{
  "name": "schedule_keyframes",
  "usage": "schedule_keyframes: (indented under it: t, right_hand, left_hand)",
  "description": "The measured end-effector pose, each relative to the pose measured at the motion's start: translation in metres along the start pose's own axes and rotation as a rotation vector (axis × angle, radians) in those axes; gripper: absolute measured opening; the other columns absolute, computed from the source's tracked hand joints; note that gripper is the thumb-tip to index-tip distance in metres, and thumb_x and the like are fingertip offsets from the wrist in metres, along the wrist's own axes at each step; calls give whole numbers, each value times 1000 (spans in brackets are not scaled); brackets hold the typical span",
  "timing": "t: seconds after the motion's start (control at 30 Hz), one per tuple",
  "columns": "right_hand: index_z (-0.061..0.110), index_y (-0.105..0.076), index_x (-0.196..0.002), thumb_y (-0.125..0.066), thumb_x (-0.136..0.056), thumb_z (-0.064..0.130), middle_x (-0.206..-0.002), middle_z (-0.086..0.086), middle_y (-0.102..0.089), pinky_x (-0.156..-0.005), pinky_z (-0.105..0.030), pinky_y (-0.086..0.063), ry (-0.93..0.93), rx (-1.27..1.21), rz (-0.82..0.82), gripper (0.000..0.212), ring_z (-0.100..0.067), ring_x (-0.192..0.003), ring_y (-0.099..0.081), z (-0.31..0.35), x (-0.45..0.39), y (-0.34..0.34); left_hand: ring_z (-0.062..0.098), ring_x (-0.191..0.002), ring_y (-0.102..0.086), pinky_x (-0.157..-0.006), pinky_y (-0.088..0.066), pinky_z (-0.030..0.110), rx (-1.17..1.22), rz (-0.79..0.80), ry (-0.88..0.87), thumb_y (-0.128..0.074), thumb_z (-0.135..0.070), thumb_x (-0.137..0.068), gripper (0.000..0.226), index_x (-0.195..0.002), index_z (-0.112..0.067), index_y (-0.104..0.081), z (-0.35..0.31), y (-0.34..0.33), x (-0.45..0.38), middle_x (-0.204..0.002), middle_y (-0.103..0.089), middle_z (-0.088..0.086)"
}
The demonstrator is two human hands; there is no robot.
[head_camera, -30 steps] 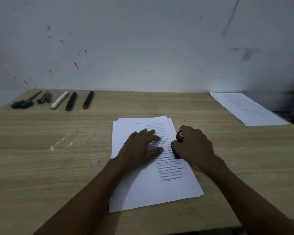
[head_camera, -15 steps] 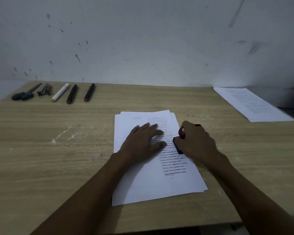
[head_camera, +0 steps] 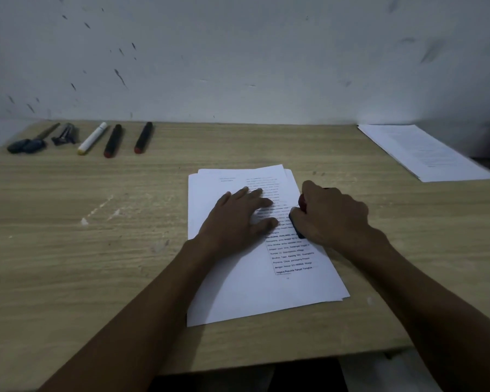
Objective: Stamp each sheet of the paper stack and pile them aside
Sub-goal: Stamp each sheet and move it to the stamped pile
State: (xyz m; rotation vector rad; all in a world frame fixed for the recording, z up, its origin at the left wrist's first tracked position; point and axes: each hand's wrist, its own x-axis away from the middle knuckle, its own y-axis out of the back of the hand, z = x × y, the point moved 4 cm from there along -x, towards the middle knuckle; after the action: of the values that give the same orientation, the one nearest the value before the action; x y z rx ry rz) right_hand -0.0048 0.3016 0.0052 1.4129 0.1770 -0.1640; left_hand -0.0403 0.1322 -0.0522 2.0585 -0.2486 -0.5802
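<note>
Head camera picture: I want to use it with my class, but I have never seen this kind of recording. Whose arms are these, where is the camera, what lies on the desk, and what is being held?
The camera sits on a person's head and looks forward and down, so the two bare arms are the wearer's own. There is no robot.

On the wooden desk lies a paper stack of printed sheets. The left hand lies flat on the top sheet. The right hand grips a stamp, set down at the sheet's right edge.

At the far right lies a second pile of sheets. At the far left, by the wall, lie a white marker, two dark markers and some small dark tools that I cannot identify.
</note>
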Motion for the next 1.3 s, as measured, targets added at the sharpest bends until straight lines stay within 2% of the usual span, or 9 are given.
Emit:
schedule_keyframes:
  t: [0.43, 0.7, 0.93, 1.07, 1.17, 1.3]
  right_hand:
    - [28, -40, -79, -47, -82, 47, -67, 10, -46, -58, -30, -27, 2, 40, -82, 20, -19, -68, -50, -2, -3, -7]
    - [26, -43, -84, -47, -83, 45, -68, 10, -45, -58, -29, -28, -8, 64, -35, 19, -19, -70, -49, 3, 0, -7]
    - [23, -47, -86, -44, -84, 47, -77, 5, -50, -70, -33, -37, -71, -10, 97, 24, -23, -80, -54, 4, -4, 5]
    - [22, -51, -86, -50, -83, 44, -81, 3, -52, -68, -32, -37, -148, -164, 77, 23, -23, -78, -54, -11, -8, 20]
    - [20, -53, -82, -55, -78, 41, -82, 2, -56, -67, -32, -40, -236, -300, -28, 21, -23, -76, -56, -30, -13, 37]
    - [17, -52, -92, -59, -77, 36, -91, -3, -56, -72, -35, -42, -328, -376, -91, 24, -28, -85, -55, -53, -18, 48]
  left_hand:
    - [15, -145, -23, -118, -17, 44, 3, 5, -8, -50, -59, -88, 50, -131, -35, -51, -1, 0, 2, -152, -37, -7]
    - [15, -146, -20, -118, -15, 41, -1, 61, 36, -51, -55, -89, 49, -134, -34, -50, -4, 3, 3, -154, -34, -7]
    - [17, -136, -34, -111, -24, 40, -42, 157, 30, -54, -51, -90, 48, -130, -25, -54, -20, 18, -5, -142, -48, -6]
    - [22, -146, -19, -117, -17, 46, -51, 246, 60, -55, -51, -90, 54, -138, -27, -46, -25, 20, -9, -154, -34, -3]
    - [20, -146, -20, -118, -17, 43, 17, 169, 52, -50, -48, -94, 54, -142, -24, -42, -30, 25, -11, -156, -31, -1]
    - [20, -143, -28, -114, -21, 34, 80, 82, 50, -54, -47, -93, 54, -140, -22, -45, -32, 31, -15, -153, -37, 1]
